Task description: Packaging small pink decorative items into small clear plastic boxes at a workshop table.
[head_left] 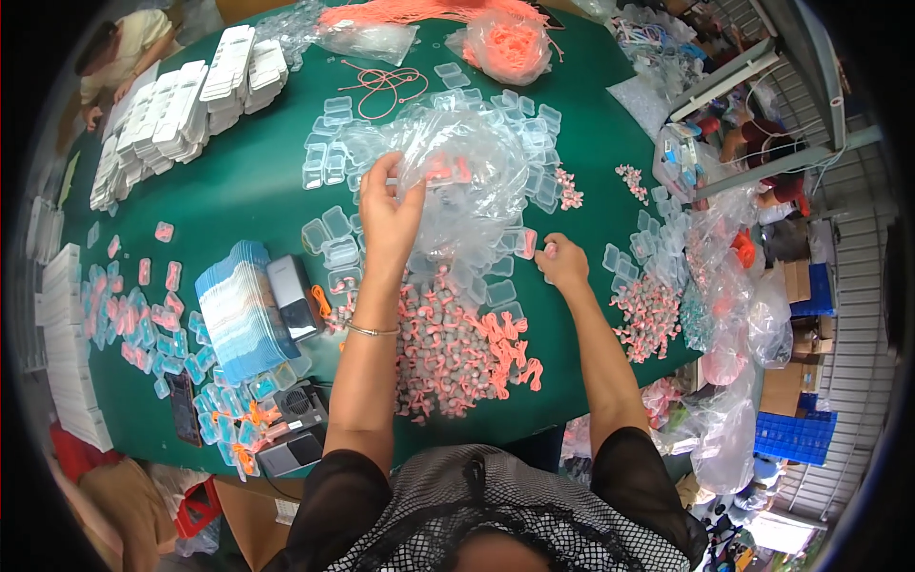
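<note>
My left hand is at the near left rim of a large clear plastic bag, its fingers curled on the film. Through the bag several small pink-filled cases show. To the right, my right hand is closed, with a bit of pink at its fingertips too small to name. Just left of it lies a small clear case with pink inside. Open clear plastic cases surround the bag. Between my forearms spreads a heap of small pink and grey pieces, with pink cord bundles at its right.
Stacked white cards stand far left, near another person. Filled cases, a blue striped packet and a dark box lie left. More pink pieces are right. A bag of pink cords lies at the back.
</note>
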The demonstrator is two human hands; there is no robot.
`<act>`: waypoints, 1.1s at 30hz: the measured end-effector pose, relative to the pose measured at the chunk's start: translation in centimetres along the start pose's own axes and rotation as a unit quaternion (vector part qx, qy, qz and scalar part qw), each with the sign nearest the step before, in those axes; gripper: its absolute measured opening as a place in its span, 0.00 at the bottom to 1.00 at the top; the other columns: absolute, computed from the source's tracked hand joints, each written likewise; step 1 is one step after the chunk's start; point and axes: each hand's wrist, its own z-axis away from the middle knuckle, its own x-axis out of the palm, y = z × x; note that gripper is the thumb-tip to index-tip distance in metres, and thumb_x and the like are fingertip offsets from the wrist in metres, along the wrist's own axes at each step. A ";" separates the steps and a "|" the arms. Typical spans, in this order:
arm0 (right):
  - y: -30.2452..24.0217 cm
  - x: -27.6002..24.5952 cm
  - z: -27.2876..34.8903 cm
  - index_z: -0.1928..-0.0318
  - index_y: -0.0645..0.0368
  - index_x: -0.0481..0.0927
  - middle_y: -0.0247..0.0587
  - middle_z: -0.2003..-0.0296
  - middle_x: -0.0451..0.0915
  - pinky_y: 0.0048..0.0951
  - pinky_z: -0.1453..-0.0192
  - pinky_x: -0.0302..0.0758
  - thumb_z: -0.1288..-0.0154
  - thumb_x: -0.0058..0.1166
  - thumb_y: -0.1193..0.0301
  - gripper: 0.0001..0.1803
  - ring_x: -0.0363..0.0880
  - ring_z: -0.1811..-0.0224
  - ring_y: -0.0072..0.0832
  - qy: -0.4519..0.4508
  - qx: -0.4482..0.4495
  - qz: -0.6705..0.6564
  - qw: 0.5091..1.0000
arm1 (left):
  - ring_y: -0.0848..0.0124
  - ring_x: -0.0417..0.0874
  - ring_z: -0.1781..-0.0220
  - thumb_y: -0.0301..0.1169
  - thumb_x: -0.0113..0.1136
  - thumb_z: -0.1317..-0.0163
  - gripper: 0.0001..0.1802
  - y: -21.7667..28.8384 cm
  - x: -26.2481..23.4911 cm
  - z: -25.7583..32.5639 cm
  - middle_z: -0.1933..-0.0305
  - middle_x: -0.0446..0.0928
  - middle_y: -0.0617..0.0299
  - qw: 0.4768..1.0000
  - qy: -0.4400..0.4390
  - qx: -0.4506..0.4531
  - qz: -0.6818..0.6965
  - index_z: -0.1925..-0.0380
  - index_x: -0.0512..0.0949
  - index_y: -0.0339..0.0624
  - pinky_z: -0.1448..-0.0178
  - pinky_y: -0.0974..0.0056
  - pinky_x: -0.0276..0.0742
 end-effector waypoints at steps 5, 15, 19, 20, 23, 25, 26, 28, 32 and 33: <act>-0.6 0.7 -1.2 0.58 0.54 0.83 0.47 0.68 0.85 0.40 0.58 0.79 0.51 0.65 0.58 0.20 0.85 0.63 0.41 -0.080 0.067 -0.119 0.987 | 0.67 0.76 0.58 0.26 0.66 0.48 0.25 0.0 -0.4 0.4 0.51 0.74 0.55 1.000 0.002 -0.011 0.010 0.47 0.76 0.40 0.54 0.65 0.75; 1.4 1.7 -1.9 0.60 0.57 0.81 0.38 0.69 0.83 0.28 0.65 0.78 0.54 0.71 0.67 0.19 0.81 0.70 0.25 -0.131 0.025 -0.239 0.962 | 0.68 0.77 0.59 0.25 0.65 0.48 0.25 -1.0 0.3 0.4 0.52 0.74 0.55 1.000 -0.024 0.014 0.005 0.47 0.76 0.39 0.55 0.65 0.76; -0.3 0.0 0.3 0.62 0.60 0.81 0.35 0.73 0.81 0.18 0.76 0.70 0.49 0.69 0.71 0.14 0.76 0.75 0.17 -0.168 0.117 -0.373 0.905 | 0.62 0.78 0.58 0.25 0.64 0.50 0.26 -0.3 -0.5 0.9 0.53 0.75 0.52 1.000 -0.015 0.000 0.012 0.47 0.76 0.41 0.55 0.63 0.75; -0.5 -0.4 1.0 0.62 0.60 0.81 0.35 0.73 0.81 0.18 0.76 0.70 0.49 0.69 0.71 0.14 0.76 0.75 0.17 -0.170 0.115 -0.373 0.905 | 0.62 0.78 0.58 0.25 0.64 0.50 0.26 -0.8 -0.5 1.2 0.53 0.75 0.52 1.000 -0.013 0.001 0.012 0.47 0.76 0.41 0.55 0.63 0.75; -2.5 -1.9 1.0 0.62 0.63 0.80 0.35 0.75 0.80 0.16 0.82 0.63 0.43 0.64 0.73 0.10 0.73 0.79 0.14 -0.132 0.089 -0.499 0.852 | 0.63 0.78 0.59 0.26 0.64 0.50 0.26 -1.5 -0.8 0.9 0.53 0.75 0.51 0.998 0.008 0.057 -0.023 0.47 0.76 0.40 0.56 0.63 0.75; -4.9 -5.6 1.0 0.60 0.65 0.79 0.35 0.75 0.80 0.17 0.82 0.64 0.39 0.60 0.74 0.09 0.73 0.80 0.15 -0.197 0.025 -0.574 0.794 | 0.62 0.78 0.59 0.27 0.65 0.50 0.27 -0.4 -0.8 1.7 0.52 0.75 0.51 0.999 -0.018 0.019 -0.041 0.46 0.76 0.40 0.56 0.62 0.75; -7.7 -6.7 1.0 0.60 0.65 0.79 0.36 0.74 0.80 0.17 0.78 0.67 0.38 0.58 0.75 0.08 0.74 0.78 0.16 -0.194 -0.002 -0.570 0.798 | 0.62 0.78 0.59 0.27 0.65 0.50 0.27 -0.2 -0.9 2.0 0.52 0.75 0.51 0.999 -0.016 0.020 -0.044 0.46 0.76 0.40 0.56 0.62 0.75; -12.3 -6.5 -0.1 0.59 0.66 0.78 0.37 0.71 0.80 0.18 0.75 0.69 0.38 0.59 0.74 0.09 0.75 0.76 0.17 -0.225 -0.023 -0.574 0.787 | 0.69 0.76 0.64 0.27 0.66 0.48 0.26 0.0 -1.0 2.1 0.54 0.74 0.56 0.999 -0.003 0.020 -0.050 0.45 0.75 0.40 0.58 0.65 0.75; -16.5 -1.8 -5.1 0.51 0.69 0.77 0.44 0.63 0.84 0.22 0.63 0.77 0.35 0.57 0.72 0.15 0.83 0.65 0.26 -0.243 -0.003 -0.556 0.795 | 0.70 0.75 0.67 0.27 0.66 0.47 0.27 -0.3 0.0 2.2 0.55 0.74 0.57 0.993 -0.015 0.056 -0.108 0.44 0.74 0.41 0.59 0.64 0.75; -17.5 -1.2 -5.1 0.51 0.69 0.77 0.44 0.63 0.84 0.22 0.63 0.77 0.35 0.57 0.72 0.15 0.83 0.65 0.26 -0.247 -0.001 -0.560 0.791 | 0.70 0.75 0.68 0.28 0.66 0.47 0.28 -0.6 0.1 2.1 0.55 0.74 0.57 0.990 -0.012 0.068 -0.120 0.44 0.74 0.41 0.60 0.64 0.75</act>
